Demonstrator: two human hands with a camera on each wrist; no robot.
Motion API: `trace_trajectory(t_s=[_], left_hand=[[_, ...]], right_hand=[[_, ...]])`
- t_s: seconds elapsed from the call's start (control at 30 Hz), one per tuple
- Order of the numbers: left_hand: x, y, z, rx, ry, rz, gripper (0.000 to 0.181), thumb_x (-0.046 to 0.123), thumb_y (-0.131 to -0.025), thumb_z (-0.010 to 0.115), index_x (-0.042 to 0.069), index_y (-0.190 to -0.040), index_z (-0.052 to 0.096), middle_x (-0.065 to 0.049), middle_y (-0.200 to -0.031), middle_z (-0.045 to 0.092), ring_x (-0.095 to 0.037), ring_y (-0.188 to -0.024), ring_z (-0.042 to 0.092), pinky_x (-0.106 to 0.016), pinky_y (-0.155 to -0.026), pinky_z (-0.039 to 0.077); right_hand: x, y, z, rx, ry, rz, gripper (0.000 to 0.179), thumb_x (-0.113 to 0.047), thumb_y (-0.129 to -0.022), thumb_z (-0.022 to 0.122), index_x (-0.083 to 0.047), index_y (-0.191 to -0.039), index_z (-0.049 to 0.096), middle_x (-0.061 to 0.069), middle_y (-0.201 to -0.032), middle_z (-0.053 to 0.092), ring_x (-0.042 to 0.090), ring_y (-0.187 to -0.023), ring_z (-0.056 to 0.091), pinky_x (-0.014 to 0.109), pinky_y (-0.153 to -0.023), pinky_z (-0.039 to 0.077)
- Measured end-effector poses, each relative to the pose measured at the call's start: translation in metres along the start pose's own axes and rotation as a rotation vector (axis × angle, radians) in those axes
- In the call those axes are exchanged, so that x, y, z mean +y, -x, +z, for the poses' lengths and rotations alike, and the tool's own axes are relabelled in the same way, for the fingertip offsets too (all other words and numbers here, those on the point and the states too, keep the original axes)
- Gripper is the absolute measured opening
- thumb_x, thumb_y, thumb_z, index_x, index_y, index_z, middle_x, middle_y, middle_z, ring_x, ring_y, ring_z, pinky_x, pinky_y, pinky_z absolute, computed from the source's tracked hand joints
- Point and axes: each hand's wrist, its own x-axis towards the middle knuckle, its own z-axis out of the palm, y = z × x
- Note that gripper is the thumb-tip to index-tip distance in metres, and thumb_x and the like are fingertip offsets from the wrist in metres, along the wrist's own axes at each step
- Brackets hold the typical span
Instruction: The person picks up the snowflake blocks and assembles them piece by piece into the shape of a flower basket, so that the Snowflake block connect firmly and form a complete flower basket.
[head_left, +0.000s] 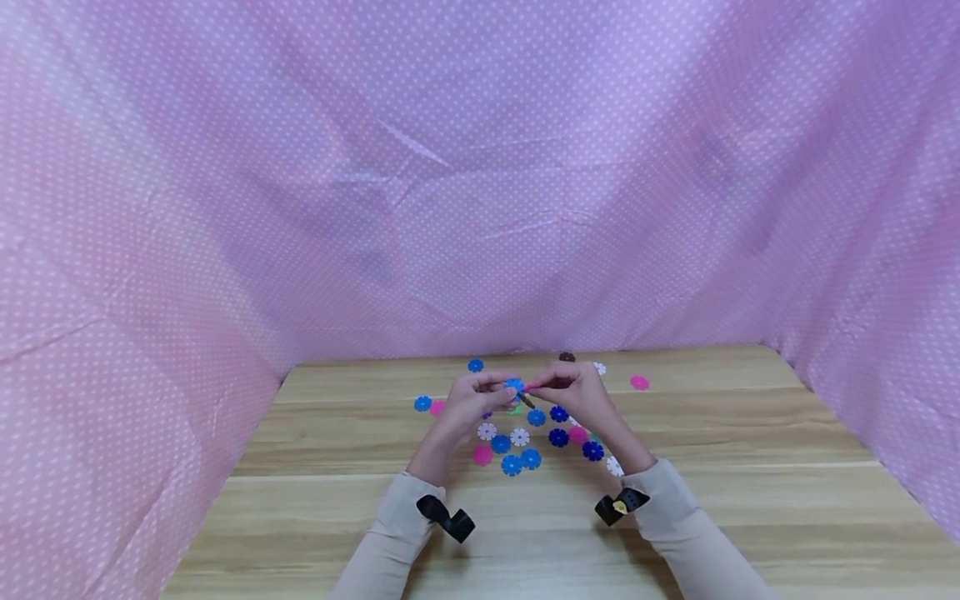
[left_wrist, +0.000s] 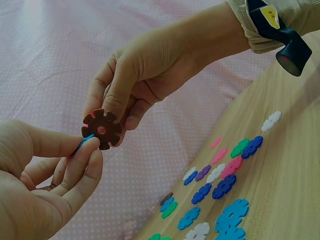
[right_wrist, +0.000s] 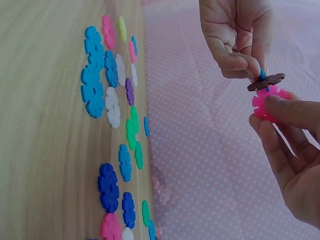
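Note:
Both hands meet above the table. Between thumb and fingers, my left hand (head_left: 471, 402) pinches a light blue notched plastic disc (head_left: 514, 385). A brown notched disc (left_wrist: 101, 120) sits crosswise against the blue one, its face turned to the left wrist view. My right hand (head_left: 581, 393) pinches a bright pink disc (right_wrist: 263, 106) by its face. In the right wrist view the pink disc's edge meets the brown disc (right_wrist: 270, 82) at an angle, so the three discs form one cluster. Fingertips hide part of the blue and pink discs.
Loose flower-shaped discs lie scattered on the wooden table (head_left: 360, 492), among them light blue ones (head_left: 512, 465), dark blue ones (head_left: 592, 451), pink ones (head_left: 482, 455) and white ones (head_left: 520, 437). A pink dotted cloth (head_left: 480, 250) hangs behind and at the sides.

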Motion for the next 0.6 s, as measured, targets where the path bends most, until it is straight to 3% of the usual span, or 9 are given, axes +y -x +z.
trace_trajectory(t_s=[0.17, 0.4, 0.5, 0.6], left_hand=[[-0.001, 0.001, -0.001, -0.009, 0.005, 0.006, 0.034, 0.001, -0.097, 0.065, -0.012, -0.128, 0.062, 0.003, -0.087, 0.069, -0.007, -0.079, 0.071, -0.03, -0.084, 0.062], [-0.001, 0.002, -0.002, -0.007, -0.011, 0.002, 0.034, -0.001, -0.096, 0.065, -0.013, -0.128, 0.062, 0.004, -0.083, 0.067, -0.007, -0.077, 0.07, -0.05, -0.096, 0.058], [-0.001, 0.003, -0.001, 0.014, -0.018, -0.02, 0.033, -0.002, -0.095, 0.065, -0.011, -0.126, 0.064, 0.004, -0.081, 0.066, -0.008, -0.075, 0.071, -0.046, -0.094, 0.059], [-0.001, 0.003, -0.001, 0.023, -0.017, -0.029, 0.031, -0.003, -0.094, 0.066, -0.011, -0.124, 0.066, 0.004, -0.079, 0.066, -0.009, -0.073, 0.071, -0.029, -0.08, 0.062]], right_hand=[[0.002, 0.001, 0.002, 0.007, 0.003, 0.012, 0.007, 0.006, -0.084, 0.078, 0.003, -0.09, 0.079, 0.021, -0.089, 0.076, 0.007, -0.074, 0.071, 0.021, -0.068, 0.06], [0.0, 0.002, 0.006, 0.013, 0.027, -0.011, 0.007, 0.007, -0.082, 0.079, 0.002, -0.087, 0.079, 0.021, -0.086, 0.076, 0.006, -0.071, 0.07, 0.02, -0.065, 0.059], [-0.008, 0.003, 0.008, 0.015, 0.056, -0.02, 0.007, 0.011, -0.08, 0.078, 0.006, -0.085, 0.078, 0.024, -0.084, 0.075, 0.012, -0.07, 0.071, 0.019, -0.064, 0.059], [-0.009, 0.004, 0.008, 0.01, 0.069, -0.022, 0.007, 0.012, -0.08, 0.079, 0.007, -0.085, 0.078, 0.023, -0.084, 0.075, 0.014, -0.07, 0.072, 0.019, -0.064, 0.059]])
